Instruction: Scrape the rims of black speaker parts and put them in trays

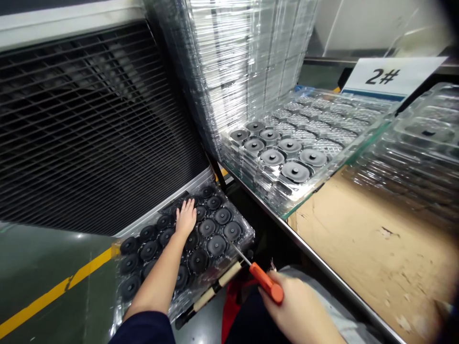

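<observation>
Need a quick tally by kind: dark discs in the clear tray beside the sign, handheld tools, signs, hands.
Dark round discs in that clear plastic tray: 8
Orange-handled metal-shafted tool: 1
White "2#" sign: 1
Bare hands, left hand and right hand: 2
Total: 12

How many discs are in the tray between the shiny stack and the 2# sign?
8 discs: four along the lower left edge of the tray, and four in the row beside them.

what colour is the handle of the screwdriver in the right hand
Orange-red; the screwdriver handle shows best in the head view.
</observation>
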{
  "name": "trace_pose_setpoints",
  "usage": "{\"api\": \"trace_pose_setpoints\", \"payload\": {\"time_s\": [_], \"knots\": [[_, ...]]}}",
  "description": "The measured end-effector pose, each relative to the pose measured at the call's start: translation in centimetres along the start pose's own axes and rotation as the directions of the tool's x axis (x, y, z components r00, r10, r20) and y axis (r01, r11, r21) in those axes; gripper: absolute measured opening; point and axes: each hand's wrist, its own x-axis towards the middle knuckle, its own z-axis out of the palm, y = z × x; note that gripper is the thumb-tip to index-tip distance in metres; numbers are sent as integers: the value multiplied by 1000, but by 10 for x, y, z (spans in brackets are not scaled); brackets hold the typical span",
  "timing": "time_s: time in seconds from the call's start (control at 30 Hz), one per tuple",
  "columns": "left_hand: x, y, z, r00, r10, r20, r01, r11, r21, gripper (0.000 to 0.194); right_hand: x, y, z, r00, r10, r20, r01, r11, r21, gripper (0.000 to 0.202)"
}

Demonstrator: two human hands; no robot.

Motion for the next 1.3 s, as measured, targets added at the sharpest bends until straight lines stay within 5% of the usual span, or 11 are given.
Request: {"api": "trace_pose_setpoints", "payload": {"time_s": [0.73, 0.9, 1.17, 1.3], "knots": [[-40, 3, -5, 1000, -8, 21, 10, 996, -88, 40, 3, 3, 7, 1000, 2, 1, -2, 1000, -18, 16], [-58, -11, -16, 996, -75, -38, 71, 992, -109, 37, 2, 5, 8, 1000, -9, -14, 9, 1000, -23, 16], [-60, -45, -35, 934, -342, -107, 339, 940, -47, 42, 0, 1, 10, 999, -47, 22, 48, 997, -58, 15], [-53, -50, -34, 945, -317, -80, 315, 948, -36, 41, -2, 0, 13, 998, -56, 18, 57, 997, -57, 11]]}}
